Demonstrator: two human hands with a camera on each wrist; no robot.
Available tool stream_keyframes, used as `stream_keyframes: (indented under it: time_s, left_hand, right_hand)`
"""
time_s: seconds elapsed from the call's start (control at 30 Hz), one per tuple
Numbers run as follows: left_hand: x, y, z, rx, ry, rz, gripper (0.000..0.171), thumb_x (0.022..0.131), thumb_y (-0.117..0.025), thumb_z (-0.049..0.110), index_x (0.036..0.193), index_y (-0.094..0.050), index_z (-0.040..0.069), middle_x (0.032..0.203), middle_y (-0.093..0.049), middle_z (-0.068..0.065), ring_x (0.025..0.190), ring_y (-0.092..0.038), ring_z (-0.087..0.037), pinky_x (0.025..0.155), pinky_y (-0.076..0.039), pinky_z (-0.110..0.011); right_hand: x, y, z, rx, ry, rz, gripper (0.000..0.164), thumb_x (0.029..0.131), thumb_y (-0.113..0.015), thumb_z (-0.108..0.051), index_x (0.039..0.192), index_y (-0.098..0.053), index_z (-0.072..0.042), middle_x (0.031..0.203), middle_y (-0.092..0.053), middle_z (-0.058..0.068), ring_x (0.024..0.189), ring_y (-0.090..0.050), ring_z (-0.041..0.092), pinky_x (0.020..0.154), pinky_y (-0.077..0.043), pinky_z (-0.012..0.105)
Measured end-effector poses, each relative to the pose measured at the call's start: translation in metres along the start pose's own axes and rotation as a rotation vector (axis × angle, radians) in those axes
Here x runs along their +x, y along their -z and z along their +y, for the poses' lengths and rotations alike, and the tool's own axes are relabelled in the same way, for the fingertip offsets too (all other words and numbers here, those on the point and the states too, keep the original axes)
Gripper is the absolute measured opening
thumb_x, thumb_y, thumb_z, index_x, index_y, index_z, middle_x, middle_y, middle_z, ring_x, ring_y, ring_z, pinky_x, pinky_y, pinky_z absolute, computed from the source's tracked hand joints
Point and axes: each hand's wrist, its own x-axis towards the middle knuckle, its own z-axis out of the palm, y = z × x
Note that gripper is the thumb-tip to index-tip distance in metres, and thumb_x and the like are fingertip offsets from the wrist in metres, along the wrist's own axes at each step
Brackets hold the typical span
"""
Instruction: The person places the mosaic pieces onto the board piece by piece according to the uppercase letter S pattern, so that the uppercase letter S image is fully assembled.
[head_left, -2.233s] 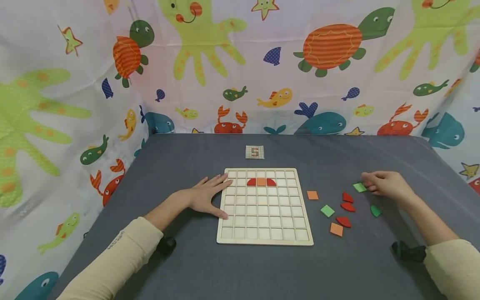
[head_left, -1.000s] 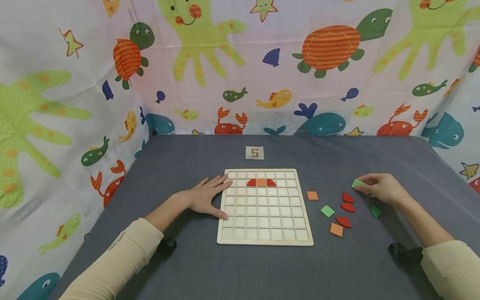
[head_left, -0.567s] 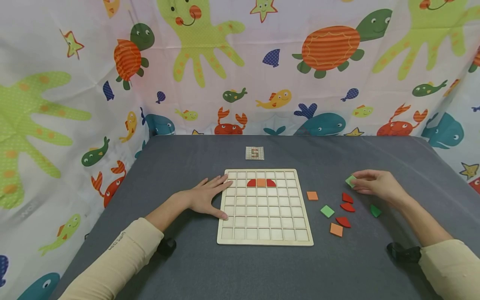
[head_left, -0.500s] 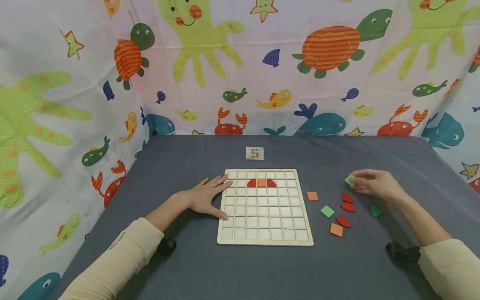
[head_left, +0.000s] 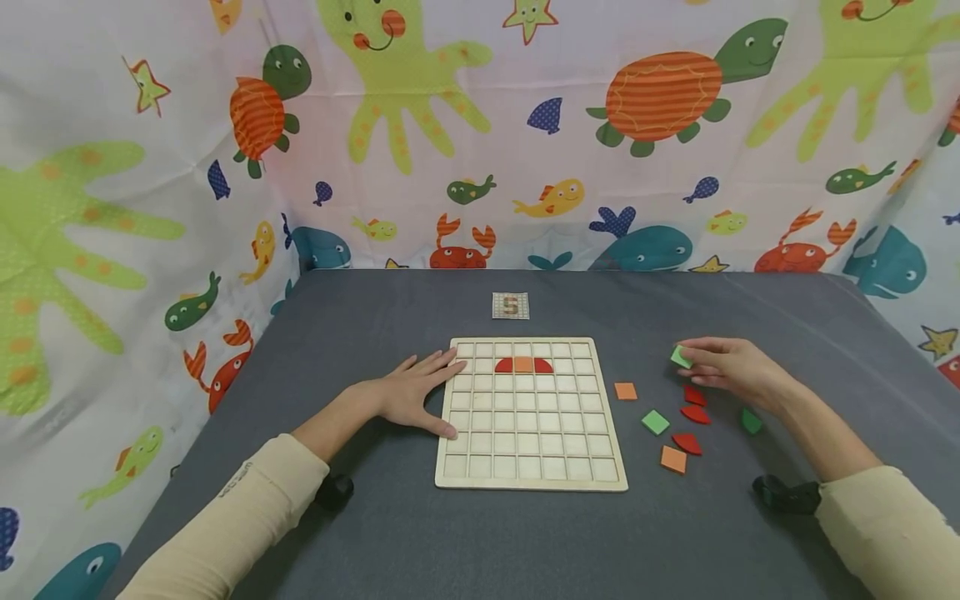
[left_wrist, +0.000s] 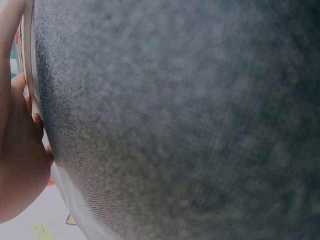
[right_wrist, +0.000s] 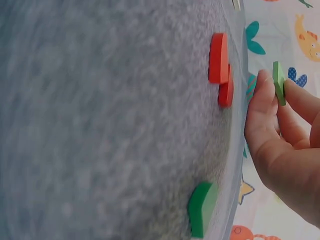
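My right hand (head_left: 731, 367) pinches a light green square tile (head_left: 682, 357) between thumb and fingertips, raised off the cloth. The right wrist view shows the same green tile (right_wrist: 279, 83) edge-on. My left hand (head_left: 414, 392) lies spread with its fingertips and thumb on the left edge of a pale wooden grid board (head_left: 531, 482). An orange square (head_left: 522, 364) sits in a cell near the board's top, flanked by a red quarter-round piece (head_left: 504, 365) on its left and another red piece (head_left: 542, 365) on its right.
Right of the board lie two orange squares (head_left: 626, 391), a light green square (head_left: 655, 422), several red curved pieces (head_left: 686, 443) and a dark green piece (head_left: 751, 421). Behind the board lies a small card (head_left: 510, 306) with an S pattern. A sea-animal curtain (head_left: 420, 125) borders the grey table (head_left: 360, 533).
My right hand has picked the light green square up from the table and moved left with it, toward the board. My left hand has stayed in place.
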Motion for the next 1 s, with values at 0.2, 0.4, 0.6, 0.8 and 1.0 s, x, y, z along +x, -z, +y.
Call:
stream_keyframes:
  time_s: [0.2, 0.4, 0.6, 0.8, 1.0]
  left_hand:
    - [-0.003, 0.004, 0.003, -0.004, -0.018, -0.012, 0.111, 0.074, -0.061, 0.073, 0.155, -0.007, 0.019, 0.159, 0.006, -0.005, 0.144, 0.003, -0.027, 0.11, 0.002, -0.054]
    - [-0.002, 0.0, 0.001, -0.008, -0.017, -0.005, 0.112, 0.073, -0.058, 0.076, 0.155, -0.007, 0.019, 0.159, 0.006, -0.004, 0.144, 0.003, -0.027, 0.11, 0.002, -0.053]
    - [-0.001, 0.002, 0.002, 0.012, -0.008, -0.011, 0.11, 0.075, -0.061, 0.073, 0.155, -0.007, 0.021, 0.159, 0.007, -0.003, 0.144, 0.003, -0.026, 0.111, 0.002, -0.053]
    - [0.0, 0.003, 0.003, 0.03, 0.006, -0.018, 0.11, 0.075, -0.06, 0.074, 0.155, -0.005, 0.024, 0.159, 0.008, -0.001, 0.144, 0.004, -0.024, 0.111, 0.002, -0.052]
    - [0.0, 0.003, 0.002, 0.029, 0.017, -0.024, 0.11, 0.074, -0.059, 0.075, 0.155, -0.004, 0.024, 0.159, 0.009, 0.0, 0.144, 0.005, -0.023, 0.111, 0.002, -0.051]
  right_hand:
    - [0.006, -0.013, -0.006, 0.028, -0.004, -0.092, 0.062, 0.098, -0.057, -0.021, 0.143, -0.03, 0.012, 0.139, -0.039, 0.017, 0.099, -0.057, 0.001, 0.092, -0.046, 0.03]
    - [0.016, -0.03, -0.011, 0.043, -0.023, -0.139, 0.06, 0.095, -0.061, -0.014, 0.142, -0.033, 0.011, 0.142, -0.039, 0.023, 0.101, -0.058, 0.004, 0.095, -0.044, 0.034]
    - [0.021, -0.044, -0.017, 0.041, -0.022, -0.121, 0.057, 0.094, -0.064, -0.015, 0.138, -0.04, 0.012, 0.122, -0.056, 0.01, 0.097, -0.061, 0.008, 0.09, -0.048, 0.032]
    - [0.027, -0.056, -0.02, -0.023, -0.005, -0.105, 0.048, 0.094, -0.063, -0.016, 0.131, -0.05, 0.011, 0.113, -0.062, 0.009, 0.09, -0.063, 0.013, 0.083, -0.051, 0.03]
    - [0.033, -0.073, -0.028, -0.089, 0.012, -0.101, 0.045, 0.094, -0.064, -0.017, 0.129, -0.053, 0.009, 0.097, -0.067, 0.009, 0.082, -0.064, 0.017, 0.075, -0.054, 0.03]
